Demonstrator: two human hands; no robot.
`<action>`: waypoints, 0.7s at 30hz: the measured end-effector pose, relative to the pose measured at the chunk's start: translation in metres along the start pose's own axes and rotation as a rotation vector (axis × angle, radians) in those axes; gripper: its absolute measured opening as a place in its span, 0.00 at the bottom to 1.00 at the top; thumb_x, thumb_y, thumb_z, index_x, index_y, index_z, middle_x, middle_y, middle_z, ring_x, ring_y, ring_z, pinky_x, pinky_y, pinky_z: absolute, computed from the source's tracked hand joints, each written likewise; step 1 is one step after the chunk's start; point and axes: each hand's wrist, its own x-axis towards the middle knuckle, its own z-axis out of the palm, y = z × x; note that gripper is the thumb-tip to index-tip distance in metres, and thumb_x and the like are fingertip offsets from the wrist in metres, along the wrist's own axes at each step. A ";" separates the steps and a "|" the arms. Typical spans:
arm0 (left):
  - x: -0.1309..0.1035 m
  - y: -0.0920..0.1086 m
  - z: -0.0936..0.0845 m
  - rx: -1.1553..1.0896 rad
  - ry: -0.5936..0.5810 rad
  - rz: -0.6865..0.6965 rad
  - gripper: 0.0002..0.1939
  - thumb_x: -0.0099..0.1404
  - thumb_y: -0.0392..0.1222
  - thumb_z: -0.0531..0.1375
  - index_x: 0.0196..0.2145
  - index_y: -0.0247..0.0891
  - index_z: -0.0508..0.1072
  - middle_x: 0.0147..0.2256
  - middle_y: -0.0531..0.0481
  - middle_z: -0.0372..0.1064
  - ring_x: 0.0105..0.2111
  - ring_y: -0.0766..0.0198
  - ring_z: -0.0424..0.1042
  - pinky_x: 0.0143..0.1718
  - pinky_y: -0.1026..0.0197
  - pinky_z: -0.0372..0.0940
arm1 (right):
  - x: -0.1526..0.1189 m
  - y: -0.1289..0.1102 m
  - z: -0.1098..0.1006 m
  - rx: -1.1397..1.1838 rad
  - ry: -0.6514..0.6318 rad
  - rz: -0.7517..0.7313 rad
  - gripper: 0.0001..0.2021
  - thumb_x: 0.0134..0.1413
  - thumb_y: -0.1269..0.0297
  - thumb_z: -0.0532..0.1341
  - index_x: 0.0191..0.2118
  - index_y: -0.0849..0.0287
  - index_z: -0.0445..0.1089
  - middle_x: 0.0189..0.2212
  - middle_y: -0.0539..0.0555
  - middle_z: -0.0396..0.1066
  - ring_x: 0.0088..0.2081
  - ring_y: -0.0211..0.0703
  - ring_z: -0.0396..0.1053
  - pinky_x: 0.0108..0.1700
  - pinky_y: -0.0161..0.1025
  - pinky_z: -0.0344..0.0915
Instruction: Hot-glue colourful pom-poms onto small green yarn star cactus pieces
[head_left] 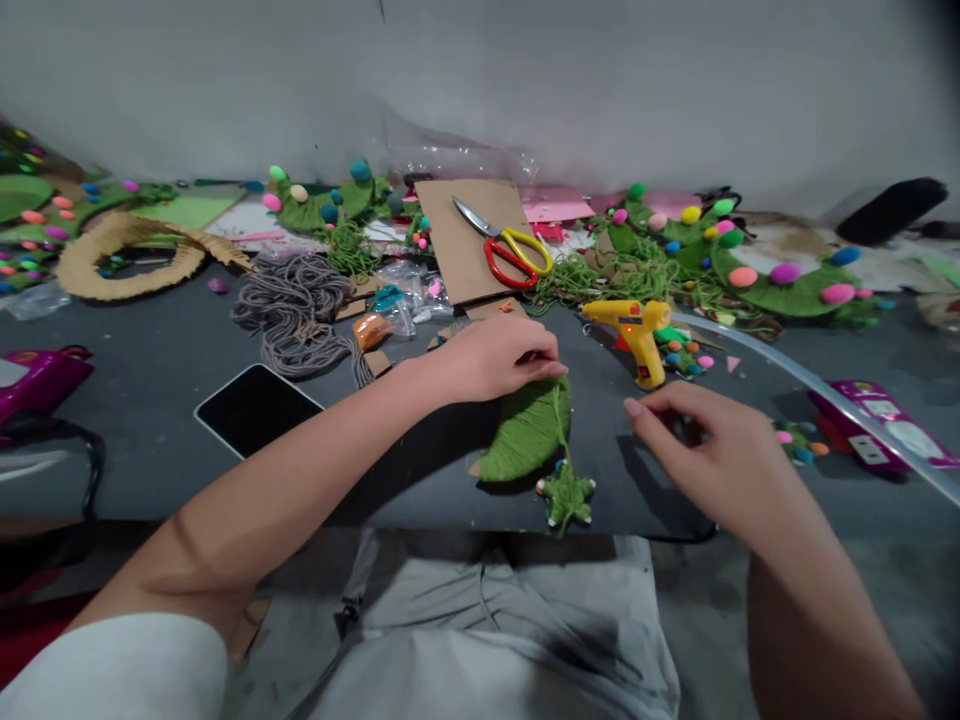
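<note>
My left hand (499,358) pinches the top end of a green yarn-wrapped crescent (525,430) near the table's front edge. From the crescent's right side a green yarn strand runs down to a small green star (568,495) with little coloured balls on its points. To the right, my right hand (705,440) hovers apart from the crescent, thumb and forefinger pressed together; whatever they hold, if anything, is too small to make out. Just beyond that hand lies a yellow hot glue gun (637,335), with a clear glue stick (780,360) trailing from its back.
Scissors (510,250) with red and yellow handles lie on cardboard (442,240). Grey cord (292,300), a phone (259,410) and a straw-coloured ring (82,265) are at left. Green crescents with coloured balls (784,280) line the back. Purple devices (885,425) sit at both sides.
</note>
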 end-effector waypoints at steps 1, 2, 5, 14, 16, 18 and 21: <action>0.000 0.000 0.000 -0.005 0.000 -0.008 0.13 0.73 0.47 0.59 0.34 0.37 0.76 0.31 0.50 0.72 0.31 0.64 0.67 0.33 0.62 0.55 | 0.002 0.004 -0.003 -0.086 0.020 0.090 0.16 0.62 0.48 0.61 0.31 0.54 0.73 0.29 0.51 0.74 0.28 0.42 0.66 0.32 0.41 0.57; 0.000 0.000 0.000 -0.009 -0.001 -0.014 0.13 0.73 0.47 0.60 0.34 0.37 0.76 0.31 0.50 0.72 0.31 0.64 0.68 0.33 0.62 0.55 | 0.004 0.009 -0.006 -0.166 0.048 0.171 0.17 0.61 0.46 0.61 0.30 0.54 0.73 0.28 0.52 0.74 0.27 0.43 0.65 0.32 0.42 0.56; -0.001 0.001 -0.001 -0.025 -0.008 -0.010 0.12 0.73 0.46 0.60 0.34 0.36 0.76 0.30 0.50 0.72 0.30 0.65 0.67 0.33 0.62 0.55 | 0.020 0.022 -0.011 -0.257 0.125 0.254 0.21 0.60 0.42 0.60 0.38 0.56 0.76 0.32 0.57 0.76 0.31 0.47 0.68 0.33 0.43 0.56; -0.005 0.003 -0.005 -0.079 -0.010 -0.009 0.13 0.72 0.45 0.60 0.34 0.34 0.77 0.30 0.49 0.72 0.29 0.66 0.67 0.33 0.63 0.56 | 0.078 0.021 0.007 -0.267 -0.045 0.172 0.29 0.56 0.35 0.60 0.38 0.60 0.78 0.35 0.64 0.76 0.39 0.58 0.72 0.38 0.46 0.58; -0.007 0.003 -0.007 -0.102 -0.014 -0.016 0.13 0.72 0.45 0.61 0.34 0.34 0.77 0.29 0.49 0.72 0.29 0.66 0.66 0.33 0.63 0.56 | 0.079 0.025 0.010 -0.141 -0.005 0.157 0.25 0.54 0.39 0.64 0.39 0.60 0.77 0.33 0.60 0.75 0.37 0.54 0.71 0.38 0.46 0.60; -0.008 0.003 -0.010 -0.120 -0.018 -0.019 0.12 0.72 0.45 0.61 0.35 0.34 0.78 0.29 0.50 0.72 0.28 0.67 0.66 0.33 0.63 0.56 | 0.075 0.030 0.010 0.074 -0.012 0.138 0.21 0.55 0.45 0.64 0.42 0.58 0.75 0.35 0.58 0.75 0.35 0.49 0.71 0.37 0.44 0.63; -0.009 0.004 -0.013 -0.136 -0.031 -0.028 0.12 0.71 0.45 0.61 0.34 0.34 0.78 0.29 0.50 0.72 0.28 0.67 0.65 0.33 0.63 0.56 | 0.065 0.033 0.006 0.379 -0.152 0.156 0.18 0.58 0.50 0.63 0.47 0.57 0.74 0.37 0.56 0.77 0.28 0.42 0.69 0.30 0.41 0.64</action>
